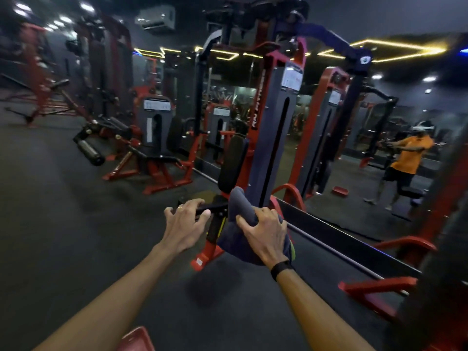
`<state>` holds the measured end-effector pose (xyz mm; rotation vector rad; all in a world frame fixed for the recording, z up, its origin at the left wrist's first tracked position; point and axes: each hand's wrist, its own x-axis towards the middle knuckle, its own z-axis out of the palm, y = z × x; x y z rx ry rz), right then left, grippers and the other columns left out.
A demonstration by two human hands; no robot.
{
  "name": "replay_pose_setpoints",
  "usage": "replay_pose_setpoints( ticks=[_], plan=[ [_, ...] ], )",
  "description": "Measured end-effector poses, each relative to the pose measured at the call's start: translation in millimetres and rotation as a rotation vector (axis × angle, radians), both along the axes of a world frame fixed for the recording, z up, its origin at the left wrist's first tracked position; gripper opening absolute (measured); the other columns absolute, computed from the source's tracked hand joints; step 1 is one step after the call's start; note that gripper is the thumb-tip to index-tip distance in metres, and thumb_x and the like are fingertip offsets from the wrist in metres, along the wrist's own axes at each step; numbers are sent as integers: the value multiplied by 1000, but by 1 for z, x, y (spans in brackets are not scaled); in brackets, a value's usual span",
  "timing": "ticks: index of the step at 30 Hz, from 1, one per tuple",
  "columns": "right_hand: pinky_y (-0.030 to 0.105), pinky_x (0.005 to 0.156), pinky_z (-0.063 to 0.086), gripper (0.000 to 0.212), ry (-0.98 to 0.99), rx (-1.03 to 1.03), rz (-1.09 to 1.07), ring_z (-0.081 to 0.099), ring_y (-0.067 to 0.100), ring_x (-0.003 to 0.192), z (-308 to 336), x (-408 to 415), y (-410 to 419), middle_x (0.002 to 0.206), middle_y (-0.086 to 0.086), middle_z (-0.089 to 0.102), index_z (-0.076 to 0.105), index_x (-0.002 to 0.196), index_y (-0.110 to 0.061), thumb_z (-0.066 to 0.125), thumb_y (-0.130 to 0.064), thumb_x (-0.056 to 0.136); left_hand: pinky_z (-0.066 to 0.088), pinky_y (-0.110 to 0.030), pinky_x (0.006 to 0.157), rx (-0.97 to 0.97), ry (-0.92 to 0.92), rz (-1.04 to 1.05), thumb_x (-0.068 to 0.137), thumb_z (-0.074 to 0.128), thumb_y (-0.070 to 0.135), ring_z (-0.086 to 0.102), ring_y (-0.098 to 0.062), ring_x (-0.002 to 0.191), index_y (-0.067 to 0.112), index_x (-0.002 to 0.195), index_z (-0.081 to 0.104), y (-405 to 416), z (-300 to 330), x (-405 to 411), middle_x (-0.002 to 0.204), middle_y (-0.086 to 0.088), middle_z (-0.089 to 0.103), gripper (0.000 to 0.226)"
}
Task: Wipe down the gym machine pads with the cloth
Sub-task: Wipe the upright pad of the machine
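A red and black gym machine stands ahead of me with an upright black back pad (233, 162) and a low black seat pad (211, 202). My left hand (183, 220) hovers over the near edge of the seat pad with its fingers spread, holding nothing. My right hand (264, 233) is clasped on a dark blue cloth (240, 209), which bunches up above my fingers and drapes below my palm, right of the seat. The cloth hides part of the seat and the machine's post.
The machine's grey weight tower (277, 127) rises behind the pads. A wall mirror (354, 153) on the right reflects a person in an orange shirt. More red machines (152, 138) line the left. A red frame bar (374, 285) lies low right, a red object (136, 339) at the bottom.
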<state>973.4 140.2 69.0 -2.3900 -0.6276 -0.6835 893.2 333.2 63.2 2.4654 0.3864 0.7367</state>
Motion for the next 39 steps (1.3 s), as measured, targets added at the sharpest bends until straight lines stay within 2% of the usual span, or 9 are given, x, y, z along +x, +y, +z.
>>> replay_pose_setpoints(
  ticks=[7,12,17,23,28,32,36,39],
  plan=[
    [41,89,31,30,12,-10,29,52,16,97,4,112,95,93,-10,60,69,99,-31,58,-57,88,18,-47,109,-74,-40,14,99,32,52,57,-18,118,22,136,54,100,-4,112,131,2,62,52],
    [40,85,30,31,-32,30,5,51,17,99,42,200,163,93,-11,58,68,103,-30,59,-57,89,17,-49,112,-43,-91,-34,91,26,58,57,-17,119,24,137,52,169,31,199,132,4,61,63],
    [40,84,32,34,-47,43,-44,50,15,95,47,270,204,91,-13,54,68,103,-29,59,-58,88,19,-49,110,-28,-96,-52,101,37,48,58,-16,118,25,136,52,216,25,269,132,4,61,44],
    [37,83,25,36,-40,34,-76,49,15,96,36,351,244,97,-10,61,68,108,-28,61,-58,88,18,-48,110,-90,-61,-86,91,27,58,58,-16,117,23,136,53,259,4,355,132,5,62,63],
    [43,92,32,42,-38,54,-95,52,16,104,34,442,279,104,-9,64,68,116,-29,61,-60,88,18,-48,111,-76,-78,-129,94,28,58,57,-15,117,24,136,52,294,3,446,130,4,62,58],
    [46,97,34,46,-35,83,-96,52,18,107,56,530,316,107,-8,65,68,119,-29,60,-61,88,20,-41,103,-51,-131,-125,80,13,69,58,-13,115,25,134,55,335,31,520,127,5,64,81],
    [47,98,34,46,-67,155,-107,53,24,111,84,612,355,109,-2,67,69,119,-25,63,-59,88,24,-45,104,-21,-173,-81,82,17,67,59,-18,116,23,133,57,385,66,594,121,0,68,78],
    [47,97,34,46,-73,192,-110,54,27,112,86,657,383,110,2,68,69,119,-21,66,-54,88,27,-45,104,-9,-162,-107,81,19,68,60,-17,115,24,133,57,402,67,638,120,2,68,78]
  ],
)
